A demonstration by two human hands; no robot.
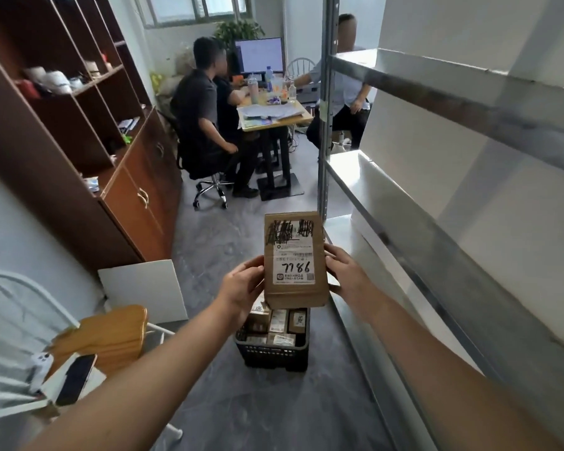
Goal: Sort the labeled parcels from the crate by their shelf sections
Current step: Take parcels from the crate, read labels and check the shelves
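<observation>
Grey mottled floor [215, 255] runs through a small office, seen from head height.

- Metal shelf unit [436, 102]: fills 1 to 5 o'clock. Silver tiers and rails stand against a white wall.
- Brown cabinet [137, 196]: 9 to 11 o'clock. It has open cubbies with small items above and closed doors below.
- Table [303, 116]: 12 o'clock, far end of the room. It carries papers, bottles and a lit monitor [262, 55]. People sit at it, one on a wheeled office chair [209, 187].
- Wooden-seated chair [111, 330]: 8 o'clock, near. A dark phone [77, 379] lies face up on a white item at its near edge.
- White panel [144, 291]: 8 o'clock, leaning on the wall just behind the chair.
- Black crate [274, 356]: 6 o'clock, on the floor beside the foot of the shelf unit. It is packed with small brown parcels [279, 322], labels facing up.
- Parcel [293, 258]: just below centre, held in the air above the crate, label toward the camera. The top of the label is scribbled over and "7786" is handwritten lower down.
- Left hand [241, 288]: grips the parcel's left edge, thumb on the front and fingers [253, 315] curled behind.
- Right hand [345, 271]: grips the right edge, fingers [331, 252] wrapped round it.
</observation>
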